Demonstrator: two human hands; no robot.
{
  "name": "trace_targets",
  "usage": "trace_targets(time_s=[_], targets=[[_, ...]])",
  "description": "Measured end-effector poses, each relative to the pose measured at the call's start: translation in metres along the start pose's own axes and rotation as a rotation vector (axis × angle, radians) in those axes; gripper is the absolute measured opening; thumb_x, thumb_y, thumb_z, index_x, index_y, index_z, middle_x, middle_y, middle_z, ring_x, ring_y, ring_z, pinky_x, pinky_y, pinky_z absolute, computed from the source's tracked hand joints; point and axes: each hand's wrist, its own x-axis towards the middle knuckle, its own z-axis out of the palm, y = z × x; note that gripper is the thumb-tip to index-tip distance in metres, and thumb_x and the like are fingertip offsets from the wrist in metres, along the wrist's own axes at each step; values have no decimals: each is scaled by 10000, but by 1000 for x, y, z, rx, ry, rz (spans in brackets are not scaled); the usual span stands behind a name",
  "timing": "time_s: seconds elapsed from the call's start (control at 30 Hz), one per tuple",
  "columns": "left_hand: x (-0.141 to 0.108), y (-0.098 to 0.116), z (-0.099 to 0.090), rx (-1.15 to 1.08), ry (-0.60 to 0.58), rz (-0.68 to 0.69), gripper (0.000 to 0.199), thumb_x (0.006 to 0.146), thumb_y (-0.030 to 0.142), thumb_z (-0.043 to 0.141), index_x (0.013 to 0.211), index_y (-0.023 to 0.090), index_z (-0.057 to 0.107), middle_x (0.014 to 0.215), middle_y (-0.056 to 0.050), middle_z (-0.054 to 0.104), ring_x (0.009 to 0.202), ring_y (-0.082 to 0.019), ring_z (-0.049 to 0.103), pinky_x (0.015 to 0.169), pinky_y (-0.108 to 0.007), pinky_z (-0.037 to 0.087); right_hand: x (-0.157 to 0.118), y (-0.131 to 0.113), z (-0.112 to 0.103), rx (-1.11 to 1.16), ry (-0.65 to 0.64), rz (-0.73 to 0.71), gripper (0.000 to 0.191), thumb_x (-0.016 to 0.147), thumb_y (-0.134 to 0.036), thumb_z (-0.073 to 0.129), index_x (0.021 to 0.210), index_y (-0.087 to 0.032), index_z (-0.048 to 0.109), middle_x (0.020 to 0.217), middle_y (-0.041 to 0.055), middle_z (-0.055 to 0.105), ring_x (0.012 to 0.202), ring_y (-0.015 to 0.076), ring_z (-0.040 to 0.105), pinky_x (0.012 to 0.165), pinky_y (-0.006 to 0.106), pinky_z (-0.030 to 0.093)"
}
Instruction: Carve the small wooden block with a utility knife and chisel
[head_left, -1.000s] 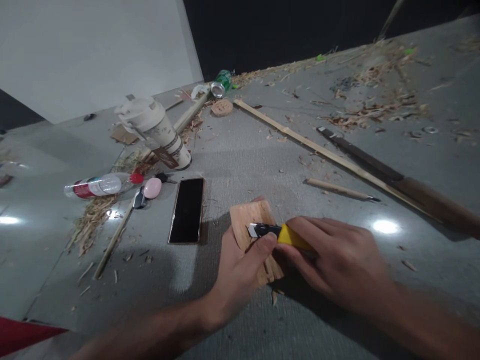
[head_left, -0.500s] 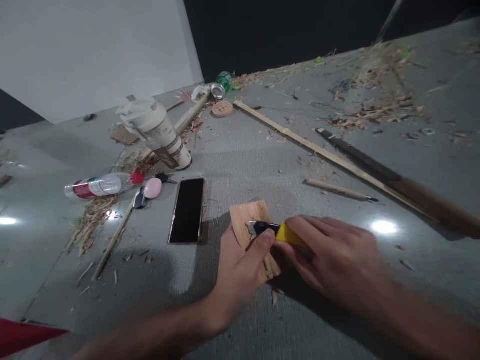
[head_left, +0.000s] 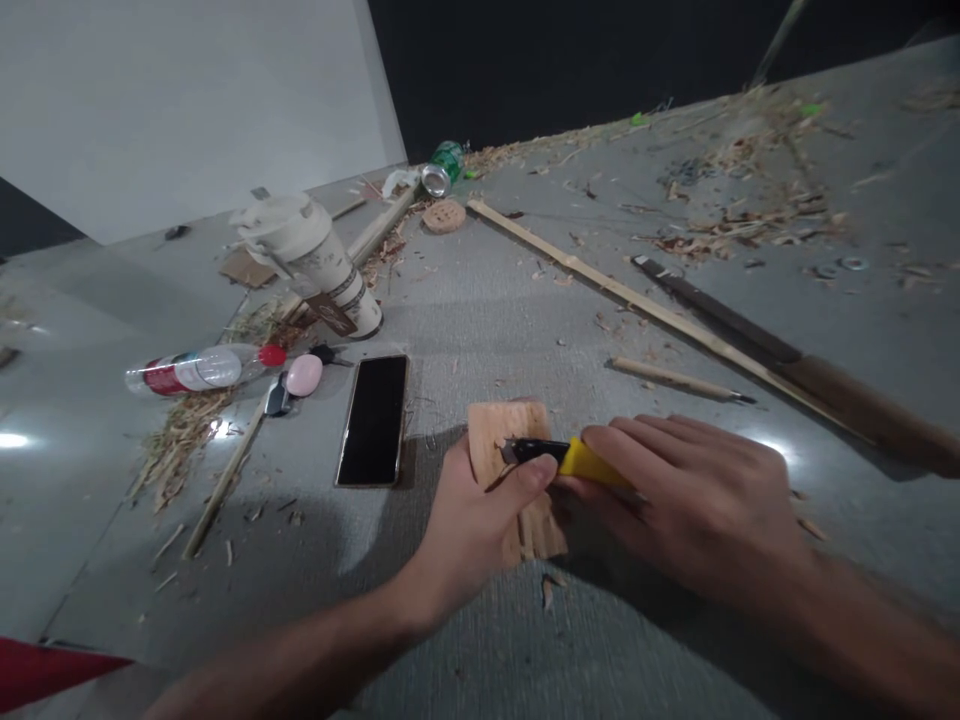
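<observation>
Gripped in my left hand [head_left: 469, 530] is a small flat piece of pale wood [head_left: 541, 528], held just above the grey surface. My right hand [head_left: 690, 490] is closed round the yellow handle of a utility knife [head_left: 589, 462]. The knife's blade end lies against the face of the wood, near a small dark cut. My left thumb presses by the black front part of the knife. Some of the wood is hidden behind my left hand and the knife. A few shavings [head_left: 547, 588] lie below the wood.
Left of my hands lie a phone [head_left: 373, 420], a pink oval object [head_left: 304, 376] and a plastic bottle [head_left: 202, 370]. A lidded paper cup [head_left: 319, 262] stands behind them. Rightward are a thin wooden tool [head_left: 675, 380], a long stick [head_left: 600, 281] and a dark-bladed tool [head_left: 810, 370]. A green can [head_left: 442, 168] lies farther back.
The piece of wood has turned slightly and shifted a little to the right in my left hand. My right hand and the knife have also moved slightly right.
</observation>
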Motion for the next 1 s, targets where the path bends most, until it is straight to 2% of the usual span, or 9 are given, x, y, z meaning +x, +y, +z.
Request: trace_targets(time_s=[0.13, 0.3, 0.47, 0.63, 0.7, 0.83, 1.0], targets=[[2, 9, -5, 27, -110, 2, 409, 779, 414, 937, 1007, 150, 724, 882, -28, 704, 736, -146, 697, 686, -256, 596, -1, 4, -2, -11, -9, 0, 282, 1042, -403, 629, 831, -215, 632, 741, 26, 691, 644, 185, 634, 636, 350, 391], [5, 24, -10, 58, -221, -141, 459, 768, 407, 947, 1037, 147, 681, 808, -32, 723, 629, -168, 720, 589, -283, 627, 0, 11, -3, -25, 46, -25, 299, 1046, -437, 620, 849, -217, 667, 739, 18, 705, 633, 178, 627, 628, 343, 383], [9, 36, -17, 122, -327, -242, 450, 774, 407, 941, 1026, 140, 682, 793, -47, 744, 649, -154, 726, 617, -264, 633, 3, 16, -5, -1, 23, -39, 269, 1042, -414, 620, 863, -219, 665, 719, 2, 689, 629, 174, 628, 630, 337, 380], [15, 36, -25, 144, -408, -313, 413, 778, 378, 932, 1024, 141, 702, 834, -61, 761, 657, -159, 742, 624, -271, 636, 3, 15, -2, 22, -20, -19, 293, 1039, -440, 596, 835, -229, 608, 707, 0, 665, 602, 174, 609, 599, 336, 354], [17, 34, -24, 127, -399, -311, 422, 765, 393, 936, 1008, 144, 697, 812, -58, 756, 638, -162, 737, 604, -272, 631, 2, 12, 0, 25, -28, 10, 300, 1041, -444, 588, 828, -234, 576, 694, -8, 644, 585, 169, 595, 578, 329, 341], [17, 26, -17, 85, -302, -246, 468, 718, 425, 948, 981, 151, 675, 734, -47, 733, 604, -182, 725, 559, -273, 612, 1, 4, 3, 51, -41, 96, 288, 1067, -419, 536, 847, -235, 539, 690, -10, 627, 554, 157, 568, 552, 315, 342], [16, 16, -10, 26, -229, -165, 460, 670, 373, 952, 973, 150, 688, 741, -33, 722, 590, -182, 710, 568, -279, 595, -1, -3, 8, 87, -55, 159, 319, 1080, -455, 510, 840, -245, 514, 671, -18, 596, 533, 159, 561, 523, 311, 335]])
